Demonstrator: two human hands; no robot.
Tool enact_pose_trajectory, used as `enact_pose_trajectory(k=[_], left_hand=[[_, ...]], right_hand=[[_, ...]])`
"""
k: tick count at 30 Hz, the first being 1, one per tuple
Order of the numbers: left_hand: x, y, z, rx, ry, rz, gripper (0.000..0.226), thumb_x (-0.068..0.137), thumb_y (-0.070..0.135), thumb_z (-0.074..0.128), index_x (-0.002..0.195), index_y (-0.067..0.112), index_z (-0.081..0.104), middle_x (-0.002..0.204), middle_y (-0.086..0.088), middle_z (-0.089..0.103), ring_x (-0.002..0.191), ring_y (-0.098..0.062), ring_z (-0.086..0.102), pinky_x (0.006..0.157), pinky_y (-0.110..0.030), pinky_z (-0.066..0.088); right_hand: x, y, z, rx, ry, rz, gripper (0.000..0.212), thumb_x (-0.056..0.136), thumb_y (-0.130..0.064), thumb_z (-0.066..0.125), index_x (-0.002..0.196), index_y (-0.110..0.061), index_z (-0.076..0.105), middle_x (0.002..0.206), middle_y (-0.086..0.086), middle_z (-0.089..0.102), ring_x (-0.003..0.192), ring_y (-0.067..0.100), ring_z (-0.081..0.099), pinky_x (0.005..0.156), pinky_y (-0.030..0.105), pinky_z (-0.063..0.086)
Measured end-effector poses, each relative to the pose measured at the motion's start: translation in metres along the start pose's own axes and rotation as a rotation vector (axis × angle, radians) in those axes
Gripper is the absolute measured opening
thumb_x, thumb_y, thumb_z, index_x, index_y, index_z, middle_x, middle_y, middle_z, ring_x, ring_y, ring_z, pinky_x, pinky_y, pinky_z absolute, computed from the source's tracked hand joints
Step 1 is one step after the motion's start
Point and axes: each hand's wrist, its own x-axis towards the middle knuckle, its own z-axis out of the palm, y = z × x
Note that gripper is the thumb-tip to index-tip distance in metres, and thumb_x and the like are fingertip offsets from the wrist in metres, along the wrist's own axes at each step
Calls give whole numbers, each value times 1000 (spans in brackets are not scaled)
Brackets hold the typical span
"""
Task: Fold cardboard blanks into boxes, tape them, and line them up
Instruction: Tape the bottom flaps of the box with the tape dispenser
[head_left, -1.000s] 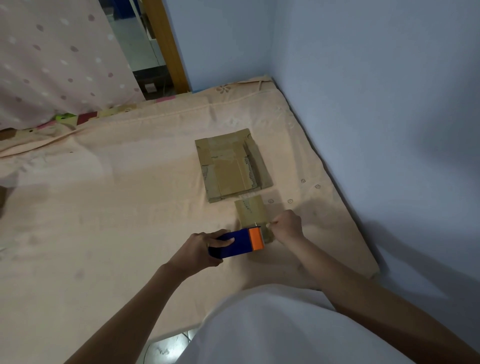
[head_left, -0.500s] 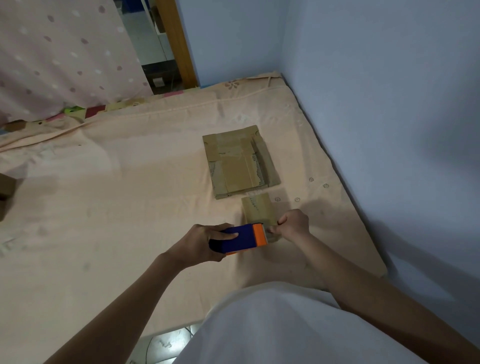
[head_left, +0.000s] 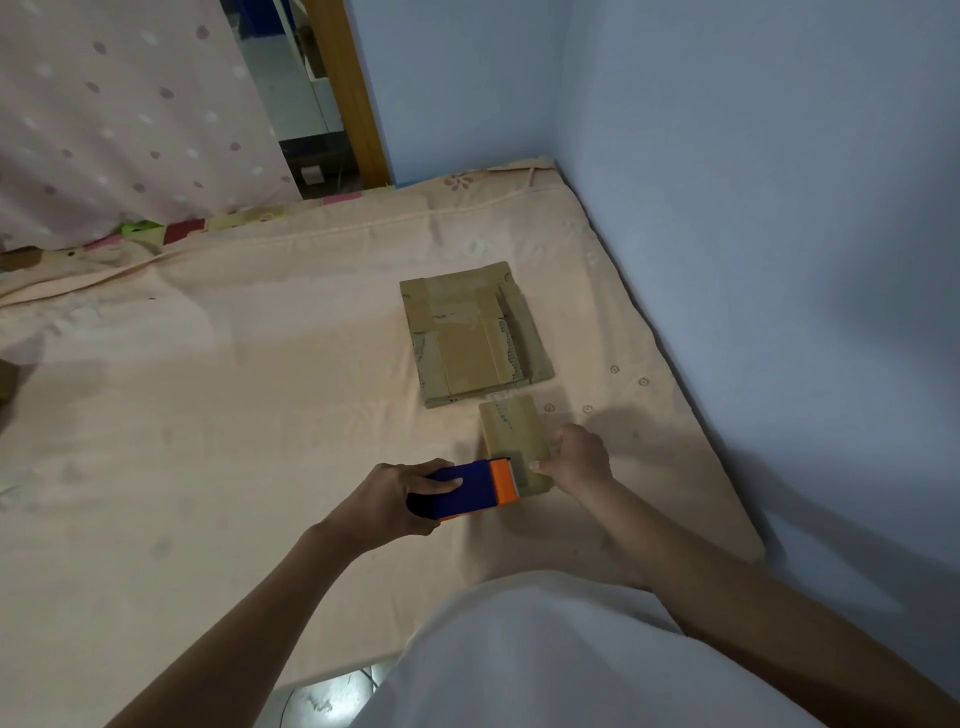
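Left hand (head_left: 387, 501) grips the blue and orange tape dispenser (head_left: 467, 489), whose orange end meets the near end of the small cardboard box (head_left: 511, 434). Right hand (head_left: 579, 460) pinches that box at its near right edge. Just beyond the hands lies a stack of flat cardboard blanks (head_left: 475, 335). The blue wall (head_left: 753, 208) stands close on the right; open peach sheet (head_left: 208, 415) extends left. No legible writing. Dotted curtain (head_left: 119, 104) hangs far left.

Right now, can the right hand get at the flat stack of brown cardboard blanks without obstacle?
Probably yes. The right hand grips the small brown box; the flat stack of brown cardboard blanks lies just beyond, nothing between.
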Motion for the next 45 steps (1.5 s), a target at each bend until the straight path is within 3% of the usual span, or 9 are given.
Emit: enact_pose_trajectory(k=[3, 6, 8, 12, 17, 23, 31, 35, 45], left_hand=[[0, 0, 1, 10, -4, -15, 61, 76, 11, 83, 132, 27, 64, 140, 14, 56, 114, -3, 58, 90, -4, 43], [0, -2, 1, 6, -21, -21, 62, 76, 12, 83, 133, 27, 63, 141, 13, 55, 116, -4, 58, 92, -6, 45], [1, -4, 0, 16, -30, -25, 62, 76, 13, 83, 133, 28, 63, 142, 13, 55, 117, -3, 58, 93, -5, 43], [1, -3, -4, 23, -41, -27, 61, 77, 14, 82, 133, 28, 63, 142, 13, 54, 117, -4, 58, 94, -7, 44], [1, -5, -6, 10, -42, -33, 60, 77, 14, 81, 133, 28, 63, 141, 14, 55, 108, 5, 55, 90, -2, 40], [5, -6, -11, 1, -79, -32, 62, 79, 16, 80, 135, 31, 60, 145, 13, 51, 118, -5, 58, 98, -19, 49], [0, -7, -13, -15, -65, -37, 63, 78, 16, 81, 136, 31, 60, 146, 10, 51, 123, -5, 56, 99, -17, 48], [-10, -11, -20, -32, -44, -47, 63, 77, 13, 82, 134, 30, 62, 143, 14, 53, 120, -1, 54, 93, -7, 46], [-33, -23, -33, -95, -39, -112, 67, 73, 10, 84, 130, 38, 64, 141, 20, 53, 120, 4, 55, 94, -15, 51]], right_hand=[[1, -8, -6, -208, -38, -279, 86, 77, -24, 85, 148, -16, 38, 148, 10, 46, 136, 29, 46, 106, 43, 46], [3, -25, -16, -324, -199, -493, 101, 82, -15, 80, 160, -23, 17, 168, 1, 10, 154, 23, 12, 123, 40, 22], [8, -32, -20, -426, -290, -570, 99, 84, -11, 76, 161, -27, 14, 168, -5, 0, 154, 17, 3, 123, 36, 14], [15, -36, -21, -521, -394, -600, 95, 87, -6, 72, 160, -27, 15, 168, -6, 0, 154, 14, 2, 123, 34, 10], [22, -29, -16, -460, -414, -614, 91, 90, -13, 71, 160, -29, 15, 167, -8, -2, 154, 13, -1, 123, 33, 6], [28, -21, -10, -444, -393, -625, 87, 94, -10, 65, 159, -32, 14, 167, -8, -1, 154, 13, -3, 124, 32, 5], [30, -16, -8, -398, -398, -638, 84, 93, -5, 64, 157, -35, 20, 167, -9, 0, 154, 12, -2, 126, 33, 6], [30, -15, -8, -393, -413, -625, 85, 92, -16, 69, 157, -36, 18, 166, -9, -1, 153, 10, -4, 125, 34, 5], [34, -16, -6, -374, -417, -609, 87, 89, -17, 73, 156, -37, 21, 166, -9, 1, 153, 10, -3, 126, 37, 7]])
